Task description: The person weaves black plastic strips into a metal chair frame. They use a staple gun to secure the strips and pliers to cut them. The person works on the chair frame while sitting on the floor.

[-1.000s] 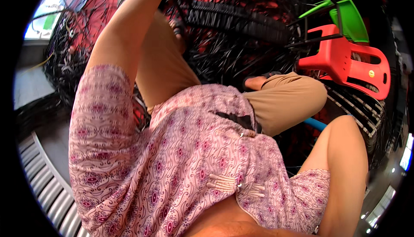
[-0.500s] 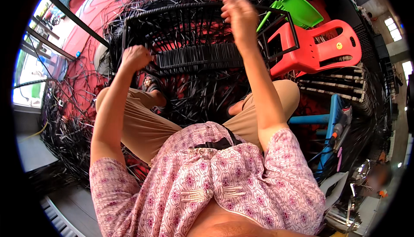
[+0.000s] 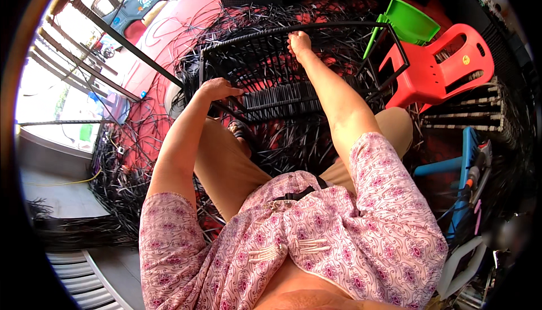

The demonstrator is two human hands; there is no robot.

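A black metal frame (image 3: 339, 27) partly woven with black plastic strips lies on the floor in front of my knees. My left hand (image 3: 217, 88) rests on the frame's near left corner, fingers curled over the bar. My right hand (image 3: 298, 43) reaches further in and grips black strips near the frame's upper bar. A band of woven strips (image 3: 282, 95) runs across the frame between my hands. Whether the left hand pinches a strip is hidden.
Loose black strips (image 3: 141, 157) cover the red floor on the left. A red plastic chair (image 3: 446, 67) and a green one (image 3: 406, 25) stand at the right. A blue tool stand (image 3: 468, 163) is at the right, and a metal railing (image 3: 84, 44) at the upper left.
The view has swung down onto the frame. My left hand dropped from overhead to the frame's corner, and my right hand came forward onto the strips.
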